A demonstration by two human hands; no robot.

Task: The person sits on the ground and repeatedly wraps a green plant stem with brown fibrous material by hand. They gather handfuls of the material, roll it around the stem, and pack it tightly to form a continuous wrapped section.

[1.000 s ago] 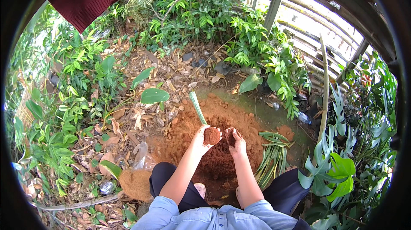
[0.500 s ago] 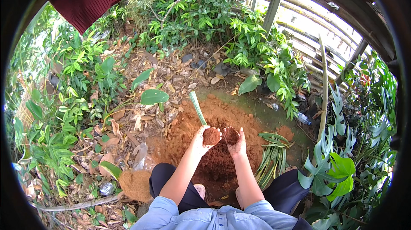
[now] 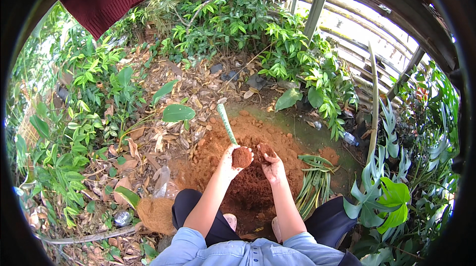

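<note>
A round clump of reddish-brown soil (image 3: 242, 157) rests in the cupped palm of my left hand (image 3: 226, 163). A mottled green leaf cutting (image 3: 226, 123) sticks up from behind that hand's fingers, its lower end hidden there. Just to the right, my right hand (image 3: 274, 169) is curled around some darker loose soil (image 3: 266, 150), thumb laid over it. Both hands are soil-stained and slightly apart. Beneath them spreads a heap of orange-brown earth (image 3: 213, 142), with darker, crumbly soil (image 3: 250, 189) between my feet.
Cut striped leaves (image 3: 317, 179) lie right of the heap. A tan fibre bundle (image 3: 155, 215) and a clear plastic bag (image 3: 162, 182) sit by my left knee. A plastic bottle (image 3: 350, 138) lies near the bamboo fence (image 3: 367, 43). Dry leaves and shrubs surround the heap.
My right hand has turned inward, its fingers and thumb closing over the soil it held in an open cup. My left hand and the leaf cutting have shifted slightly left.
</note>
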